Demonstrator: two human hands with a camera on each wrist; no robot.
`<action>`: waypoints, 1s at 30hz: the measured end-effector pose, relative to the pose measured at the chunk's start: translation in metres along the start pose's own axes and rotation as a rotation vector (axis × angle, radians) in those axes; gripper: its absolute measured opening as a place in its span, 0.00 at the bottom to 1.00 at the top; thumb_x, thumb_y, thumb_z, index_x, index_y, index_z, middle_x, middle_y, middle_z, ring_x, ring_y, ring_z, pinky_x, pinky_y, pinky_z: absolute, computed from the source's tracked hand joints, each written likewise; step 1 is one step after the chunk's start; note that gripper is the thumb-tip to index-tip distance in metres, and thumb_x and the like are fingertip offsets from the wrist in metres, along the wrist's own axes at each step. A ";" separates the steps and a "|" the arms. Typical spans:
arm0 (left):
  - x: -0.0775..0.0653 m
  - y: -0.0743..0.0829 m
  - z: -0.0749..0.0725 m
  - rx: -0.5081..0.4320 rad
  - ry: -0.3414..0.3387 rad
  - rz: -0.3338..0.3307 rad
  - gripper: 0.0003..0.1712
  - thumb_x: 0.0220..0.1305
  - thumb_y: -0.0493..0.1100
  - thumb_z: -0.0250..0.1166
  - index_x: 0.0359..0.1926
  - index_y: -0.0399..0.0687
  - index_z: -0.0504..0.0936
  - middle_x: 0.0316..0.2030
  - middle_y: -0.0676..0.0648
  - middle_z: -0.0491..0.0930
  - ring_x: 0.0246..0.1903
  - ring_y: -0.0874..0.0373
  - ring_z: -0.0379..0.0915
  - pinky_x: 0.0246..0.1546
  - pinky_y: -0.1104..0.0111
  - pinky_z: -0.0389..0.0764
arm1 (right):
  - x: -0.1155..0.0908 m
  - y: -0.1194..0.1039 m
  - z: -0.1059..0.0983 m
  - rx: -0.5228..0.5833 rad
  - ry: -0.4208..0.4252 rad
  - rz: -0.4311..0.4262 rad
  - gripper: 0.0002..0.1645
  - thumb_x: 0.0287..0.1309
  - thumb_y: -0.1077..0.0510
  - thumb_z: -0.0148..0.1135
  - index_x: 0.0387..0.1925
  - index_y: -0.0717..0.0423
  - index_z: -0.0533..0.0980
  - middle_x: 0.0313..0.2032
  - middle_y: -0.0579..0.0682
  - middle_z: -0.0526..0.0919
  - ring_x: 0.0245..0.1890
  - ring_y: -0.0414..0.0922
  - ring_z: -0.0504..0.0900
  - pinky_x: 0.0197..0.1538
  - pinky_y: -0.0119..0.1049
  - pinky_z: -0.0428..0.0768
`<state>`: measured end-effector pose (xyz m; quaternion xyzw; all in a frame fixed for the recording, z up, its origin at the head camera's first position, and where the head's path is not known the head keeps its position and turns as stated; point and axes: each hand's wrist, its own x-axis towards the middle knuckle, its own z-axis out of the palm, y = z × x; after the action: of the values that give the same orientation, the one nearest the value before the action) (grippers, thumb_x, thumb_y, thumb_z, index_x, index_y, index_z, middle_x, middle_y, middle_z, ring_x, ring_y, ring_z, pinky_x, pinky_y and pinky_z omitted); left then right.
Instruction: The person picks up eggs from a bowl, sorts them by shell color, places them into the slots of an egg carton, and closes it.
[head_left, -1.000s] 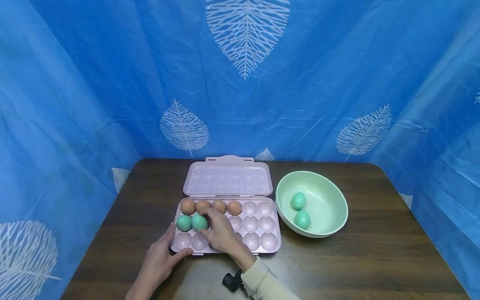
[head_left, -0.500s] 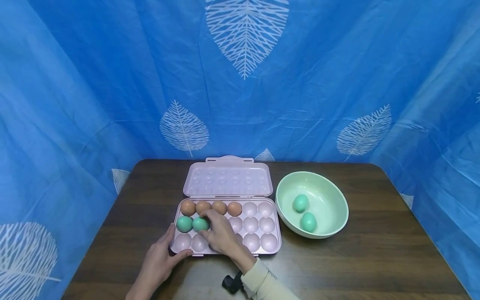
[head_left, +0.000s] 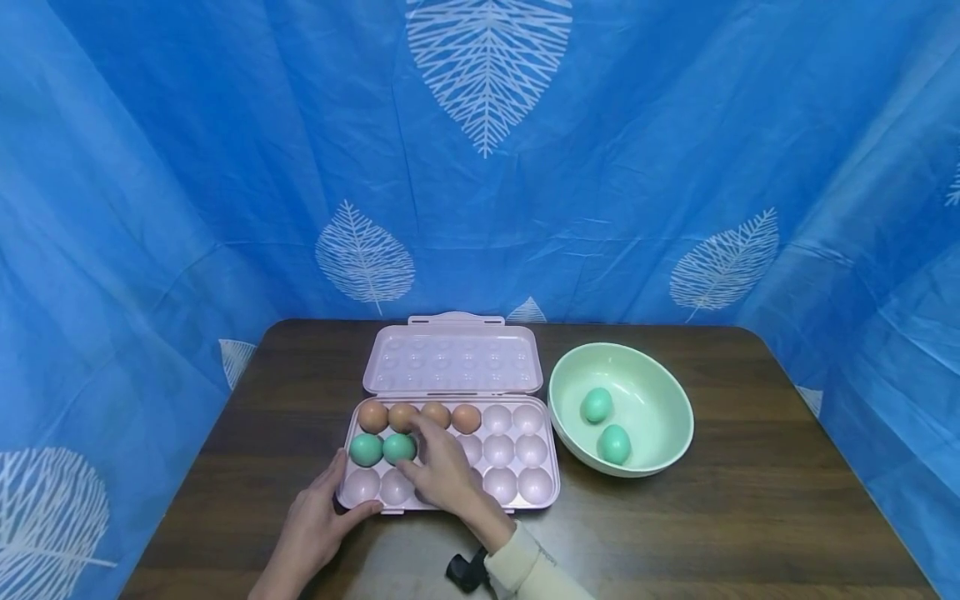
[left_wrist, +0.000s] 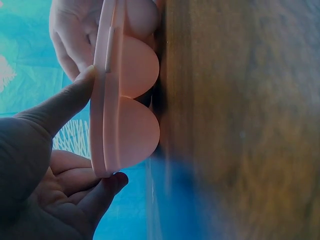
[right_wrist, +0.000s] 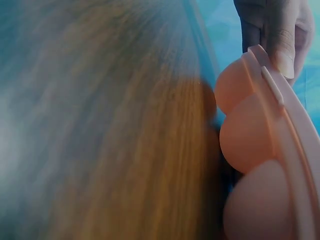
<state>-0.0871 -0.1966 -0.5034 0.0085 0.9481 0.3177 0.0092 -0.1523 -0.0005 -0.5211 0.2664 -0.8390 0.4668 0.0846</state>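
A pale pink egg carton (head_left: 558, 467) lies with its lid (head_left: 453, 358) folded back. Its far row holds several brown eggs (head_left: 467, 419). Two green eggs sit at the left of the middle row, the outer egg (head_left: 366, 450) and the inner egg (head_left: 398, 448). My left hand (head_left: 318, 517) grips the carton's near left corner; in the left wrist view its thumb (left_wrist: 70, 100) presses the front rim. My right hand (head_left: 446, 471) is over the carton, thumb and forefinger spread beside the inner green egg. In the right wrist view only the carton and my left hand show.
To the carton's right stands a light green bowl (head_left: 678, 433) with two green eggs, one (head_left: 597, 405) behind the other (head_left: 614, 444). A black strap piece (head_left: 467, 572) shows at my right wrist. The dark wooden table (head_left: 750, 500) meets a blue curtain (head_left: 615, 167).
My right thumb and forefinger have spread and eased away from the inner green egg, which stays in its cup. The eggs in the bowl have rolled slightly. My left hand keeps its grip.
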 end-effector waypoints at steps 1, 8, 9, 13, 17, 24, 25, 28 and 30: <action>0.000 0.000 0.000 -0.001 -0.002 0.000 0.57 0.53 0.55 0.76 0.68 0.21 0.59 0.65 0.24 0.62 0.63 0.31 0.62 0.60 0.43 0.67 | -0.001 0.000 -0.002 0.018 0.004 -0.006 0.35 0.50 0.62 0.71 0.61 0.59 0.72 0.51 0.51 0.82 0.50 0.44 0.80 0.56 0.36 0.77; 0.000 -0.001 0.001 -0.002 0.010 0.015 0.56 0.53 0.56 0.76 0.68 0.21 0.60 0.65 0.24 0.62 0.63 0.32 0.63 0.60 0.44 0.67 | -0.005 0.004 -0.022 0.105 0.013 -0.086 0.34 0.49 0.62 0.72 0.60 0.61 0.73 0.54 0.56 0.81 0.55 0.50 0.79 0.61 0.41 0.74; 0.000 -0.001 0.001 -0.002 0.008 0.011 0.56 0.53 0.56 0.75 0.68 0.22 0.60 0.65 0.25 0.62 0.63 0.32 0.62 0.61 0.44 0.67 | -0.005 0.005 -0.025 0.117 0.016 -0.098 0.34 0.49 0.63 0.72 0.59 0.61 0.74 0.53 0.56 0.81 0.55 0.51 0.80 0.61 0.41 0.74; 0.000 -0.002 0.002 -0.006 0.000 0.002 0.57 0.53 0.57 0.75 0.69 0.22 0.59 0.66 0.25 0.61 0.64 0.32 0.62 0.61 0.44 0.67 | -0.008 0.008 -0.039 0.169 0.030 -0.096 0.33 0.51 0.63 0.71 0.61 0.62 0.73 0.54 0.57 0.81 0.54 0.53 0.79 0.60 0.41 0.75; 0.000 -0.003 0.002 -0.007 0.006 0.009 0.57 0.53 0.57 0.75 0.68 0.22 0.59 0.65 0.25 0.62 0.64 0.32 0.62 0.61 0.44 0.66 | -0.013 0.011 -0.054 0.223 0.048 -0.059 0.32 0.55 0.59 0.72 0.62 0.62 0.74 0.55 0.57 0.81 0.55 0.54 0.79 0.60 0.44 0.75; 0.001 -0.002 0.002 -0.004 0.005 0.011 0.57 0.53 0.57 0.75 0.69 0.22 0.59 0.66 0.25 0.61 0.64 0.33 0.62 0.61 0.45 0.67 | -0.022 0.017 -0.077 0.239 0.108 -0.003 0.29 0.54 0.62 0.72 0.58 0.65 0.76 0.52 0.60 0.82 0.52 0.57 0.81 0.60 0.44 0.76; 0.001 -0.001 0.002 -0.004 0.004 0.010 0.57 0.53 0.57 0.75 0.69 0.22 0.59 0.66 0.25 0.61 0.64 0.33 0.62 0.61 0.45 0.67 | -0.024 0.017 -0.081 0.232 0.120 -0.001 0.29 0.54 0.63 0.72 0.57 0.64 0.76 0.52 0.60 0.82 0.53 0.57 0.81 0.60 0.44 0.76; 0.001 -0.002 0.002 -0.004 0.014 0.017 0.57 0.52 0.56 0.76 0.68 0.21 0.59 0.65 0.25 0.62 0.64 0.33 0.62 0.61 0.45 0.67 | -0.029 0.019 -0.093 0.214 0.161 0.017 0.28 0.53 0.64 0.73 0.57 0.62 0.77 0.53 0.57 0.82 0.55 0.55 0.80 0.60 0.43 0.76; 0.001 -0.002 0.002 -0.003 0.016 0.017 0.57 0.52 0.56 0.76 0.68 0.21 0.59 0.65 0.25 0.62 0.64 0.33 0.62 0.61 0.45 0.67 | -0.032 0.020 -0.102 0.200 0.182 0.035 0.29 0.53 0.64 0.73 0.58 0.61 0.77 0.55 0.56 0.81 0.56 0.54 0.79 0.61 0.42 0.75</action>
<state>-0.0878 -0.1964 -0.5064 0.0141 0.9477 0.3190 -0.0009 -0.1469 0.1039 -0.4926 0.2152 -0.7817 0.5718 0.1253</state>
